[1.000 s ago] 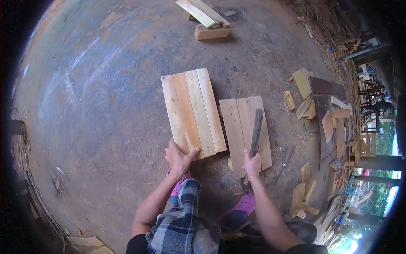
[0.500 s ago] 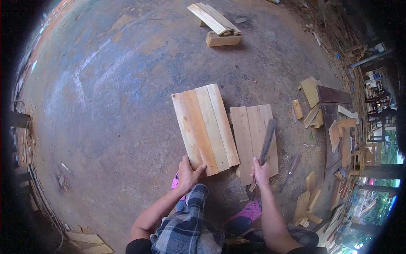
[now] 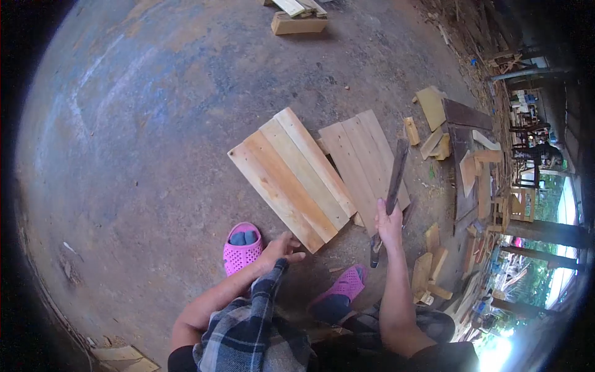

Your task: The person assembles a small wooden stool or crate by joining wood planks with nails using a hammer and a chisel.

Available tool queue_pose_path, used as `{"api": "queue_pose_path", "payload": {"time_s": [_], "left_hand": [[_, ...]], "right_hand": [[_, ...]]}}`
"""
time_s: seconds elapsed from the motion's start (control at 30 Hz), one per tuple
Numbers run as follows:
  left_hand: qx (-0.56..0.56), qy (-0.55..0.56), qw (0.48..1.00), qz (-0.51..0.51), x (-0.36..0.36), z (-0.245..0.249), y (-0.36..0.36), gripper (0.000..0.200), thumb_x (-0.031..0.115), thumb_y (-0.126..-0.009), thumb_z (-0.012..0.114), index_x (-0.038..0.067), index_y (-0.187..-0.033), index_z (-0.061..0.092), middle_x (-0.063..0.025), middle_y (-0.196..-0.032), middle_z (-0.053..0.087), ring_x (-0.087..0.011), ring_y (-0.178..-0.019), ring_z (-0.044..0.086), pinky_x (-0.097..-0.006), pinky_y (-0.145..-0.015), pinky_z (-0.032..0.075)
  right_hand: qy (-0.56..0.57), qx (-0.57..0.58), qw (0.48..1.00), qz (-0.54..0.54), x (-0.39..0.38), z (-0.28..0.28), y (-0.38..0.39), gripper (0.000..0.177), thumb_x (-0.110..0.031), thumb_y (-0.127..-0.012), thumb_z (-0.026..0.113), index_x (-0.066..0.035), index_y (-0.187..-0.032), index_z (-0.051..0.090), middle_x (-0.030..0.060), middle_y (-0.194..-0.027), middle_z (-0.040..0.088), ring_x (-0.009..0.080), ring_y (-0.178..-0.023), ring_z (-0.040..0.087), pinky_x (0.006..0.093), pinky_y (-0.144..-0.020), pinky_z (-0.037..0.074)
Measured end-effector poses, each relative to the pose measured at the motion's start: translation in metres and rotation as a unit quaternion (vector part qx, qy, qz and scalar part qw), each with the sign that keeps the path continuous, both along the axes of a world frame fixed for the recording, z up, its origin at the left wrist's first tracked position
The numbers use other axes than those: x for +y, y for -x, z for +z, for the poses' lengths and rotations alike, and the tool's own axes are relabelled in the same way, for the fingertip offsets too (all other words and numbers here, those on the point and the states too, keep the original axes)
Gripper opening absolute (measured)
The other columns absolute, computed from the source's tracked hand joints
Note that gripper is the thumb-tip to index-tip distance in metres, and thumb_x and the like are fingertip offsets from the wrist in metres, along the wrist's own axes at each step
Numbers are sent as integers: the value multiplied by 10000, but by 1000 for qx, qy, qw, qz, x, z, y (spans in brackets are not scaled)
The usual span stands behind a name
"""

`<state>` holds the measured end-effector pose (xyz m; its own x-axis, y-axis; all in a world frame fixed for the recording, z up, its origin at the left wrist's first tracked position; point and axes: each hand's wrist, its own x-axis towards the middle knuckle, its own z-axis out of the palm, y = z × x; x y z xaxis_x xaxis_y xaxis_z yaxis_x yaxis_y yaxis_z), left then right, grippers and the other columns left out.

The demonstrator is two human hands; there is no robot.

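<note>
A panel of joined light planks [image 3: 291, 180] lies tilted on the concrete floor in front of me. Just off its near left corner is my left hand [image 3: 280, 250], with nothing in it and its fingers apart. My right hand [image 3: 388, 224] is wrapped round a long dark bar-like tool [image 3: 398, 172], held over the near right part of a second, greyer plank panel [image 3: 359, 155]. That second panel lies right beside the first one, partly hidden by the tool and my hand.
A wood block [image 3: 299, 25] with slats on it stands at the top. Offcuts [image 3: 432, 108] and a dark board [image 3: 462, 167] lie to the right, with more scraps [image 3: 421, 273] nearer. My feet in pink clogs [image 3: 243, 255] are below the panels.
My left hand has let go of the light panel, which now lies turned further anticlockwise. The tool is still in my right hand. The whole view has shifted, and more of my left clog shows.
</note>
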<state>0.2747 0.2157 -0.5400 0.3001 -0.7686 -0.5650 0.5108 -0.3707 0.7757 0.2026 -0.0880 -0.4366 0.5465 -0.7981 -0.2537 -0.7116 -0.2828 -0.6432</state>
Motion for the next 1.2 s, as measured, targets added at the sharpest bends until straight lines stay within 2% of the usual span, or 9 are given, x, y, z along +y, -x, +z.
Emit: {"api": "queue_pose_path", "payload": {"time_s": [0.07, 0.13, 0.2, 0.33, 0.47, 0.53, 0.8, 0.87, 1.2], "left_hand": [[22, -1, 1000, -7, 5, 26, -31, 566, 205, -805, 726, 6, -1272, 476, -207, -1200, 593, -295, -1060, 613, -389, -895, 489], [-148, -36, 984, -92, 9, 35, -71, 423, 195, -817, 704, 32, -1181, 562, -172, -1148, 616, -270, -1017, 619, -387, -850, 494], [-259, -95, 958, 80, 8, 71, -112, 303, 161, -821, 676, 67, -1103, 614, -149, -1062, 626, -296, -953, 610, -405, -808, 484], [-645, -110, 719, 234, -9, 68, -187, 267, 158, -863, 613, 85, -1120, 612, -147, -957, 604, -375, -893, 568, -451, -790, 463], [-637, -150, 733, 186, -28, 35, -222, 286, 242, -899, 578, 75, -1129, 616, -148, -978, 621, -367, -914, 588, -455, -793, 473], [-556, -142, 804, 154, -33, 28, -221, 321, 315, -926, 535, 90, -1136, 627, -147, -989, 637, -362, -929, 605, -460, -800, 481], [-497, -281, 796, 202, -21, 39, -172, 329, 354, -937, 504, 113, -1106, 650, -158, -1004, 641, -363, -947, 611, -460, -830, 480], [-498, -267, 788, 245, -10, 27, -157, 323, 356, -942, 500, 116, -1096, 652, -166, -1013, 632, -363, -952, 608, -463, -821, 476], [-558, -247, 750, 255, -3, 25, -137, 250, 257, -958, 510, 91, -1101, 631, -157, -966, 603, -338, -875, 549, -441, -792, 438]], "right_hand": [[-43, 6, 999, -14, -4, 5, -4, 437, -410, -905, 629, -7, -1054, 552, 52, -760, 612, 134, -584, 567, 295, -540, 455], [-56, 63, 996, 3, -9, 5, 0, 425, -407, -897, 643, -22, -1056, 560, 43, -706, 588, 115, -515, 527, 279, -476, 429], [-130, 77, 988, -15, 1, 17, -3, 406, -398, -898, 644, -37, -1067, 566, 40, -683, 583, 99, -474, 495, 267, -437, 402], [-322, 53, 945, 20, 29, 10, -7, 367, -373, -905, 643, -67, -1095, 577, 33, -639, 580, 60, -387, 414, 234, -355, 321], [-245, 21, 968, 42, 53, -6, -25, 347, -352, -919, 621, -33, -1049, 589, 35, -626, 597, 84, -401, 462, 259, -388, 372], [-174, 87, 977, 82, 52, -11, -29, 391, -360, -914, 619, -22, -1109, 591, 34, -616, 602, 115, -464, 529, 289, -465, 439], [-5, 54, 980, 191, 21, -30, -18, 486, -379, -896, 637, 42, -1134, 589, 132, -833, 660, 151, -586, 595, 319, -611, 500], [-134, 114, 977, 119, 16, -4, -39, 522, -374, -890, 644, 38, -1200, 566, 130, -823, 667, 164, -601, 604, 330, -642, 508], [-128, 83, 986, 72, -17, -9, -46, 411, -411, -891, 627, -55, -1094, 659, 56, -688, 623, 123, -545, 560, 309, -504, 484]]}}
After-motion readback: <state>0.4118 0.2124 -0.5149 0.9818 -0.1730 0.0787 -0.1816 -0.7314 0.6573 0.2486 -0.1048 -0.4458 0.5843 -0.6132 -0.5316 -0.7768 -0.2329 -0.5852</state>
